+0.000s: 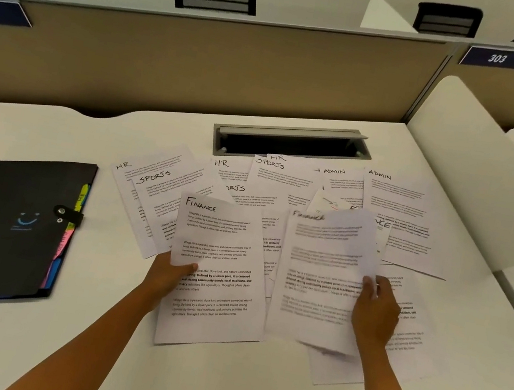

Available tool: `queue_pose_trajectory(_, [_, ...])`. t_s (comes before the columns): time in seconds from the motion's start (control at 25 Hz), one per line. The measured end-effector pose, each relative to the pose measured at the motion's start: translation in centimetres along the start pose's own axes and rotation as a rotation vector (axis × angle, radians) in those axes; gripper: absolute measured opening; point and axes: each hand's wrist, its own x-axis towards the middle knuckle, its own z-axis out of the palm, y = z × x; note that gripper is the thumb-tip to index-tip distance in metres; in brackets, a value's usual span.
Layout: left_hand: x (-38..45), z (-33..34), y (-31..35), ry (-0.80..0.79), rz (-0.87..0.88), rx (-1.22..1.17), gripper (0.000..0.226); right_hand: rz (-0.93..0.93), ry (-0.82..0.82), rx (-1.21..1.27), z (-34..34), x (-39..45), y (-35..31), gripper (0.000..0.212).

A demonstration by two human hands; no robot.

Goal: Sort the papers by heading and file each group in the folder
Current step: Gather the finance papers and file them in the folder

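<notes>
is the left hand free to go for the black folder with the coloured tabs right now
Probably not yet. The left hand grips a white Finance sheet, so it is occupied. The black folder with coloured tabs lies closed on the white desk to that hand's left, with nothing between them, so the path looks free.

white desk [20, 342], cable tray [291, 142], tan partition [202, 63]

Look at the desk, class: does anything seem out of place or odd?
Nothing is damaged or spilled. The papers lie fanned and overlapping, headings mixed: HR, Sports, Admin, Finance. The folder lies closed at the left. The left hand and right hand each hold a Finance sheet.
</notes>
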Motion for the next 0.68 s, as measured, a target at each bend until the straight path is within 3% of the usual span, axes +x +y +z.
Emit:
queue_pose_trajectory(0.2, [-0.3,0.3,0.3,0.003,0.012,-0.040,0.033,0.150,-0.080,0.299,1.6,-0.9,-1.8,0.029])
queue_pose_trajectory(0.32, [-1.2,1.1,1.2,0.020,-0.003,-0.176,0.018,0.102,-0.206,0.347,3.5,-3.4,-4.7,0.016])
queue_pose_trajectory(0.44, [-0.9,1.4,1.6,-0.049,0.005,-0.340,0.047,-0.021,-0.350,0.307,6.4,-5.9,-6.4,0.016])
queue_pose_trajectory(0.52, [-0.9,1.5,1.7,-0.071,0.026,-0.414,0.048,-0.099,-0.415,0.255,8.2,-7.0,-6.5,0.021])
queue_pose_trajectory(0.68, [-1.4,1.8,1.3,-0.018,0.027,-0.171,0.035,-0.190,-0.542,0.201,9.3,-7.3,-7.2,0.030])
